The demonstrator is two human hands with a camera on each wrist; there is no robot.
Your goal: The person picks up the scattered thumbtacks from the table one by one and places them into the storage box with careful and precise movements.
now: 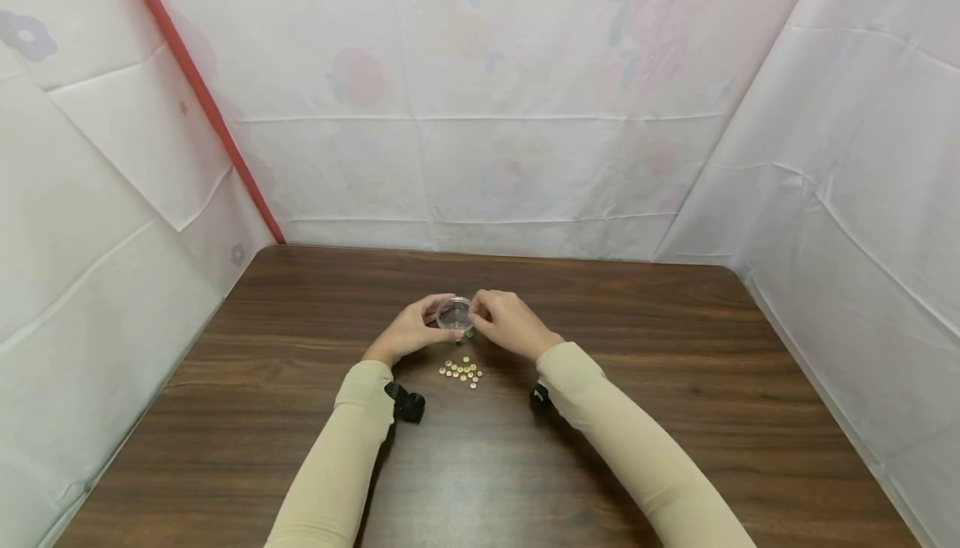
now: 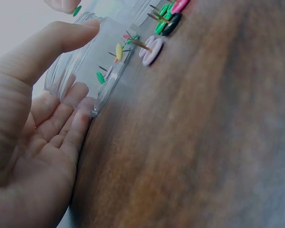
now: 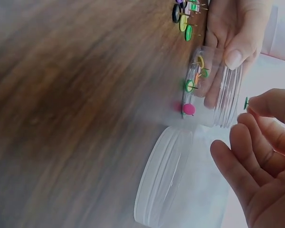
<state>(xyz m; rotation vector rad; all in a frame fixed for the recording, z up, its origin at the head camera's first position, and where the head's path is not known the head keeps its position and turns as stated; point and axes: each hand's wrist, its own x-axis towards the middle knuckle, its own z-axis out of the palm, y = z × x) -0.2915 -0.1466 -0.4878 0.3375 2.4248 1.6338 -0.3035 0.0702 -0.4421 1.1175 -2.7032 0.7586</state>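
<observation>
A clear screw-neck jar point(image 1: 455, 314) stands on the table with its mouth upward. My left hand point(image 1: 405, 333) grips it, thumb at the rim and fingers round the far side. Several coloured thumbtacks, among them a pink tack point(image 3: 189, 109) and a yellow tack point(image 2: 119, 52), lie on the jar's bottom. Just above the mouth, my right hand point(image 1: 512, 324) pinches a green thumbtack point(image 3: 246, 103) between thumb and finger. In the right wrist view its other fingers are loosely bent.
A loose group of thumbtacks point(image 1: 462, 371) lies on the brown wooden table point(image 1: 480, 465), nearer me than the jar. Beside the jar, a clear round lid point(image 3: 149, 187) shows in the right wrist view. Pale printed sheets point(image 1: 480, 173) hang behind the table and at both sides.
</observation>
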